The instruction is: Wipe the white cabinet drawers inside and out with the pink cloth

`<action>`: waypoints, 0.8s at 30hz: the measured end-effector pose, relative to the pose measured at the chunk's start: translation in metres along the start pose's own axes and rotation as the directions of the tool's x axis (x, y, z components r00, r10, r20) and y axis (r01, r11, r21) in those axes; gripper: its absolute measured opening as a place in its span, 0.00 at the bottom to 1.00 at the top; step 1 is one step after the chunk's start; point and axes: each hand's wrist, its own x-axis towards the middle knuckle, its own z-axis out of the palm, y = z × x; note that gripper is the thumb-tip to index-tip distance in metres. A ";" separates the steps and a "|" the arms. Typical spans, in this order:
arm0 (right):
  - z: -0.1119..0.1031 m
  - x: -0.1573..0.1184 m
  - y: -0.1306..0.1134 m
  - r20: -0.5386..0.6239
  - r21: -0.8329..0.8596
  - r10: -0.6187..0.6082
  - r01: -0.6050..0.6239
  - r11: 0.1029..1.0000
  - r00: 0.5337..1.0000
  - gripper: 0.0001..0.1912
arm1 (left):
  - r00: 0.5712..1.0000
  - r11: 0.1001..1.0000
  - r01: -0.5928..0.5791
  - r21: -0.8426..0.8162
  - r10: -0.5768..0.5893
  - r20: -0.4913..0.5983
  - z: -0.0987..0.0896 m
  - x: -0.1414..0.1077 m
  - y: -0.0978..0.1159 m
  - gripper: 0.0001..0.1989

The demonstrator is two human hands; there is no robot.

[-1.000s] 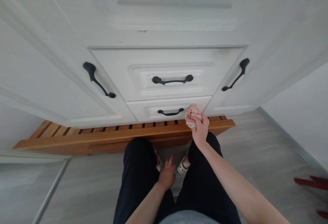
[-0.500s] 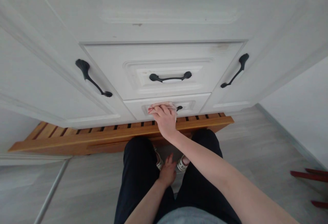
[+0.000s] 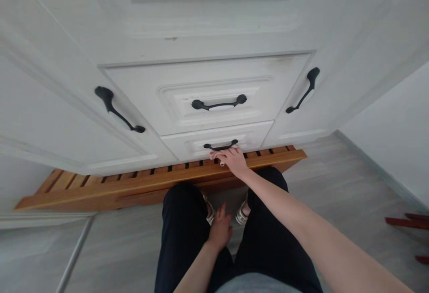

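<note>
Handle (image 3: 220, 146) of the low drawer (image 3: 217, 141) sits right at the right hand's (image 3: 232, 160) fingers (image 3: 219, 155), which curl together against it; any cloth is hidden. Below them runs a wooden rack (image 3: 100, 185). Left hand (image 3: 220, 229) rests, fingers loose, between the knees.

We have a single view, from a camera worn on the head, facing forward and steeply down. It sits close to the white cabinet (image 3: 214, 38), whose drawers fill the upper half, with our own legs (image 3: 187, 230) and the floor (image 3: 335, 194) below.
</note>
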 end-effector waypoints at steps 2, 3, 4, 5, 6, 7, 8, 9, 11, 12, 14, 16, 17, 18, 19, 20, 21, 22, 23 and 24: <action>-0.009 -0.012 0.024 -0.020 -0.019 0.030 -0.031 0.999 0.999 0.14 | 1.000 1.000 -0.009 -0.002 0.009 0.017 0.001 0.003 0.001 0.22; -0.014 -0.018 0.034 -0.033 -0.029 0.047 -0.048 0.998 0.998 0.13 | 1.000 1.000 -0.011 -0.002 0.011 0.028 0.002 0.005 0.001 0.22; -0.019 -0.024 0.043 -0.049 -0.040 0.069 -0.071 0.997 0.996 0.13 | 0.999 1.000 -0.012 0.000 0.012 0.038 0.003 0.007 0.001 0.22; -0.023 -0.031 0.052 -0.068 -0.052 0.093 -0.097 0.994 0.993 0.13 | 0.999 1.000 -0.013 0.002 0.012 0.045 0.004 0.008 0.001 0.22; -0.027 -0.038 0.060 -0.089 -0.062 0.118 -0.124 0.990 0.989 0.12 | 0.999 1.000 -0.015 0.003 0.014 0.048 0.005 0.009 0.001 0.22; -0.032 -0.046 0.068 -0.110 -0.071 0.142 -0.150 0.986 0.984 0.12 | 0.999 1.000 -0.017 0.003 0.017 0.048 0.005 0.009 0.000 0.22; -0.037 -0.054 0.075 -0.134 -0.078 0.165 -0.177 0.981 0.977 0.12 | 0.999 1.000 -0.019 0.002 0.019 0.044 0.006 0.008 0.000 0.22; -0.042 -0.061 0.083 -0.160 -0.084 0.191 -0.206 0.975 0.969 0.11 | 0.999 1.000 -0.021 0.000 0.021 0.036 0.005 0.008 0.000 0.22; -0.056 -0.073 0.095 -0.222 -0.091 0.248 -0.273 0.958 0.943 0.12 | 1.000 1.000 -0.022 -0.004 0.022 0.005 0.003 0.005 0.001 0.22; -0.065 -0.076 0.099 -0.262 -0.090 0.282 -0.314 0.945 0.923 0.13 | 1.000 1.000 -0.023 -0.005 0.022 -0.017 0.001 0.005 0.003 0.23; -0.083 -0.076 0.104 -0.363 -0.062 0.344 -0.391 0.918 0.866 0.15 | 0.997 1.000 -0.030 -0.001 0.029 -0.077 -0.007 0.003 0.011 0.27; -0.099 -0.065 0.104 -0.465 0.005 0.383 -0.430 0.903 0.798 0.20 | 0.978 0.998 -0.056 0.012 0.057 -0.202 -0.020 0.005 0.022 0.30; -0.104 -0.057 0.102 -0.502 0.046 0.395 -0.433 0.900 0.769 0.23 | 0.949 0.996 -0.081 0.024 0.084 -0.303 -0.030 0.006 0.029 0.31; -0.106 -0.049 0.101 -0.524 0.086 0.408 -0.430 0.899 0.748 0.26 | 0.905 0.994 -0.104 0.041 0.112 -0.411 -0.040 0.008 0.035 0.30; -0.105 -0.041 0.099 -0.531 0.122 0.423 -0.427 0.896 0.734 0.27 | 0.852 0.990 -0.130 0.059 0.142 -0.504 -0.052 0.011 0.042 0.30; -0.101 -0.034 0.097 -0.529 0.154 0.445 -0.433 0.888 0.723 0.28 | 0.799 0.986 -0.148 0.076 0.164 -0.578 -0.065 0.013 0.049 0.30; -0.094 -0.031 0.094 -0.513 0.185 0.477 -0.451 0.873 0.714 0.28 | 0.749 0.983 -0.160 0.090 0.180 -0.638 -0.077 0.016 0.055 0.30; -0.085 -0.030 0.091 -0.486 0.221 0.521 -0.478 0.850 0.702 0.27 | 0.705 0.981 -0.168 0.097 0.188 -0.684 -0.090 0.017 0.061 0.30; -0.075 -0.033 0.088 -0.440 0.272 0.576 -0.509 0.817 0.689 0.26 | 0.669 0.980 -0.172 0.102 0.193 -0.718 -0.101 0.018 0.066 0.30; -0.064 -0.038 0.084 -0.378 0.333 0.630 -0.535 0.777 0.679 0.25 | 0.643 0.979 -0.176 0.104 0.194 -0.741 -0.111 0.018 0.071 0.31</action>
